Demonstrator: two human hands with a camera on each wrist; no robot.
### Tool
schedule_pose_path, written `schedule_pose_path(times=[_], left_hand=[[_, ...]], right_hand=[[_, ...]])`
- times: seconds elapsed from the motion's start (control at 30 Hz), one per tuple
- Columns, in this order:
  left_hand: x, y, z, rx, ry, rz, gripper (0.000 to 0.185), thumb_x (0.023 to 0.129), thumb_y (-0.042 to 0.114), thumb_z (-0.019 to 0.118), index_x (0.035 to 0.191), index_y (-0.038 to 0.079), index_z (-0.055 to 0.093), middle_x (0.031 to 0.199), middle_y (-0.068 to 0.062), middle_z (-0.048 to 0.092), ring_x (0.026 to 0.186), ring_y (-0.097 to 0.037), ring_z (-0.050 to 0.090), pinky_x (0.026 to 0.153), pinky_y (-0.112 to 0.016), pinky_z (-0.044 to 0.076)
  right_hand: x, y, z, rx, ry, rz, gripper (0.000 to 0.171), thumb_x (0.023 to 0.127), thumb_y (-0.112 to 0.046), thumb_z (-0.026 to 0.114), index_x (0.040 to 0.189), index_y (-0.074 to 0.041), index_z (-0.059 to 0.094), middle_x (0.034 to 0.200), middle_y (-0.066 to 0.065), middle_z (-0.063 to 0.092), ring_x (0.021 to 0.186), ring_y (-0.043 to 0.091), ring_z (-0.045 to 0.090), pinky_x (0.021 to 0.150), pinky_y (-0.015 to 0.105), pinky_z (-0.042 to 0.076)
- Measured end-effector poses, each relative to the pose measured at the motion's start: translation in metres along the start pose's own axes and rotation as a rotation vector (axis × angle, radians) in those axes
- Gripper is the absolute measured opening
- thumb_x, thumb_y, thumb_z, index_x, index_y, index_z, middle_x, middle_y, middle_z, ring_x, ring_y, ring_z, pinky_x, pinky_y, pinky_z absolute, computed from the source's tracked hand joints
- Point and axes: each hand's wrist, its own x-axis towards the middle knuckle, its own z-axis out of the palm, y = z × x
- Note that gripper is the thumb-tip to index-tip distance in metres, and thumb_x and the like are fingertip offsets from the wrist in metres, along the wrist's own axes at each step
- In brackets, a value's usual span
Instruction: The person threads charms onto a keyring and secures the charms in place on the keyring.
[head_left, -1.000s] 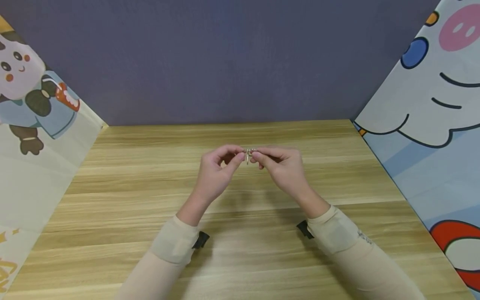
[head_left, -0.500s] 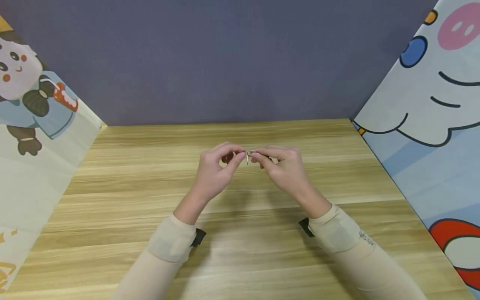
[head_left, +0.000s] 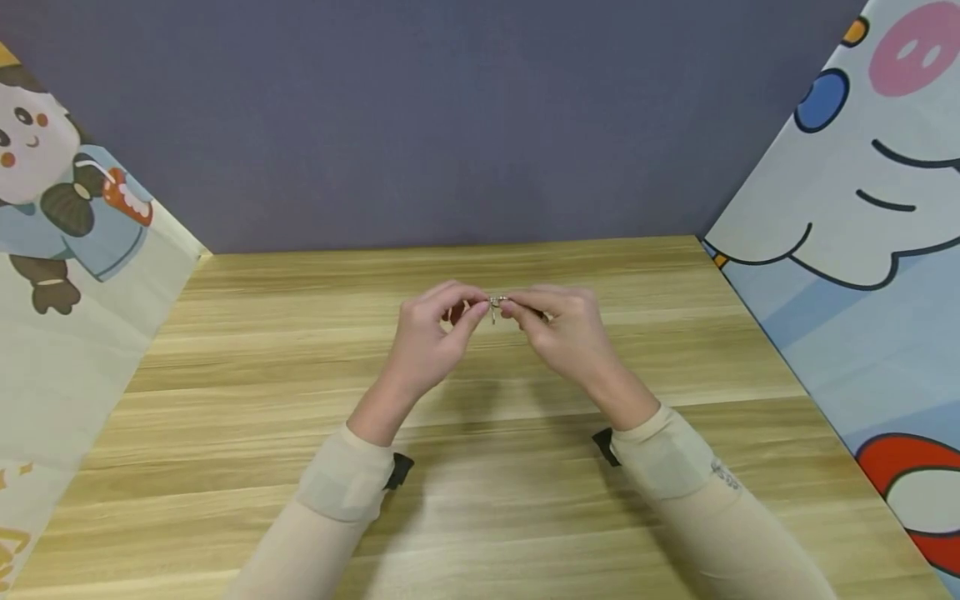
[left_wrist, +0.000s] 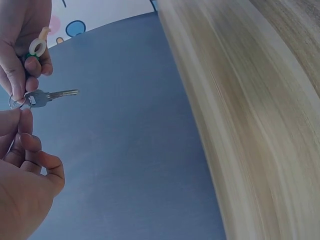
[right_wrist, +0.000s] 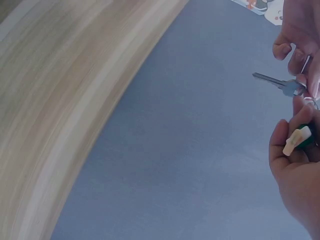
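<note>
Firstly, at far left we see a white printed wall panel with a cartoon figure in blue drinking from a red cup. Next to it our cream fabric left sleeve leads up to the left hand, raised over the pale wood-grain desk. We have its grip closed, thumb and forefinger pinching the thin silvery metal ring beside the head of the silver metal key. That key sits between our two hands, above the desk, its blade hanging clear; we cannot tell how far the ring passes through it. Right of the key, the right hand pinches the same ring, its grip also closed, and its curled fingers hold a small green, white and pale-orange charm. Our cream right sleeve follows, with a grey mark on it. Farthest right we find a light-blue panel showing a white cartoon shape with a pink snout.
</note>
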Motion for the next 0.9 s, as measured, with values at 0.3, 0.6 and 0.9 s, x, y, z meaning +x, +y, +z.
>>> schedule_pose_path(times=[0.3,0.6,0.9], left_hand=[[-0.001,0.002,0.000,0.012,0.029,0.007,0.004,0.095,-0.003,0.075,0.095,0.000,0.078,0.083,-0.011,0.076,0.069,-0.017,0.057,0.060,-0.028,0.045],[-0.002,0.005,0.001,-0.035,0.059,-0.033,0.005,0.097,0.000,0.074,0.094,-0.002,0.077,0.085,-0.014,0.078,0.072,-0.021,0.062,0.070,-0.025,0.048],[-0.004,0.006,0.002,-0.160,0.064,-0.145,0.004,0.097,-0.001,0.074,0.094,-0.001,0.077,0.084,-0.014,0.076,0.071,-0.013,0.058,0.066,-0.022,0.047]], right_hand=[[-0.002,-0.003,0.003,0.025,0.028,0.000,0.009,0.091,0.005,0.079,0.099,0.005,0.083,0.089,0.014,0.082,0.070,0.020,0.074,0.064,0.019,0.055],[-0.004,-0.013,0.005,0.225,0.034,0.297,0.009,0.096,-0.004,0.078,0.100,-0.002,0.085,0.089,0.011,0.082,0.068,0.016,0.068,0.057,0.020,0.049],[-0.005,-0.015,0.006,0.400,0.038,0.479,0.012,0.098,-0.008,0.077,0.104,-0.001,0.084,0.093,0.018,0.082,0.069,0.015,0.069,0.056,0.023,0.050]])
